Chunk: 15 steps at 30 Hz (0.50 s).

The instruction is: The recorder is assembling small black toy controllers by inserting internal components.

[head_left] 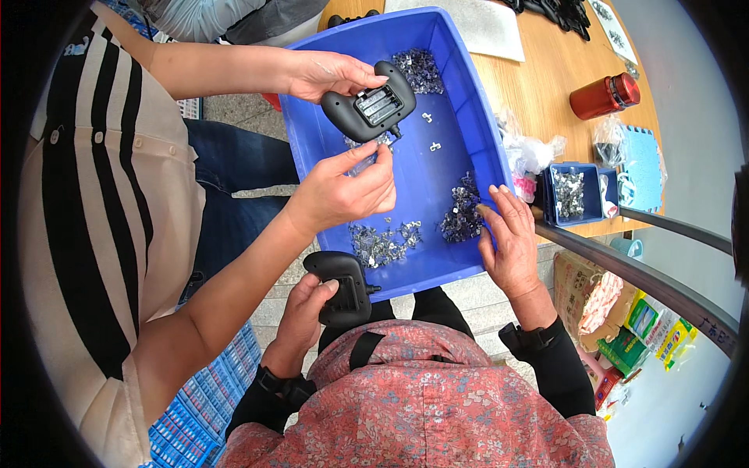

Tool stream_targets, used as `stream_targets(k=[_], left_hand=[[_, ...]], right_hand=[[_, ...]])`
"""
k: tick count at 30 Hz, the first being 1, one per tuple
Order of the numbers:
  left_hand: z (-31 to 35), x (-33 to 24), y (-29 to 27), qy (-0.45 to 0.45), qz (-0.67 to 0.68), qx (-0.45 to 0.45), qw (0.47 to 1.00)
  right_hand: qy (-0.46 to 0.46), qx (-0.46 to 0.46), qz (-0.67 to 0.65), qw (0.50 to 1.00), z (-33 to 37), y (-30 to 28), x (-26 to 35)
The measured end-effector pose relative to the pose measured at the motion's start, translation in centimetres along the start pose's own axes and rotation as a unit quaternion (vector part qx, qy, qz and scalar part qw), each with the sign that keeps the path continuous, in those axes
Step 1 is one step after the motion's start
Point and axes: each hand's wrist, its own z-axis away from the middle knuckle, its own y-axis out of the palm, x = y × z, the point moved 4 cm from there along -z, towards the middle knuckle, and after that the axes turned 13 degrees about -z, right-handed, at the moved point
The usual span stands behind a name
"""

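Observation:
My left hand [304,310] grips a black game controller [349,290] by one handle, thumb across its back, where an open battery compartment shows. My right hand [511,242] rests on the near right rim of a blue plastic bin [425,175], fingers apart and holding nothing. Just inside the rim by that hand lies a pile of small shiny metal pieces [462,212]. Another heap of such pieces [384,243] sits at the bin's near left. Over the bin, a co-worker's two hands [343,187] hold a second black controller [370,105], its battery compartment facing up.
The co-worker stands close on my left. Right of the bin is a wooden table [546,66] with a red flask [605,95] and a small blue tray [576,195] of metal pieces. A metal rail [640,269] crosses at right, above a cardboard box [581,292]. Blue crates [207,405] stand lower left.

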Motion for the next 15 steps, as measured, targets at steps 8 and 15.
stream_targets(k=[8, 15], left_hand=[[0.16, -0.41, 0.14, -0.003, -0.008, -0.007, 1.0], [0.16, -0.32, 0.04, -0.001, -0.001, 0.002, 1.0]], right_hand=[[0.002, -0.002, 0.002, 1.0, 0.05, 0.1, -0.06], [0.003, 0.0, 0.002, 1.0, 0.02, 0.09, -0.02]])
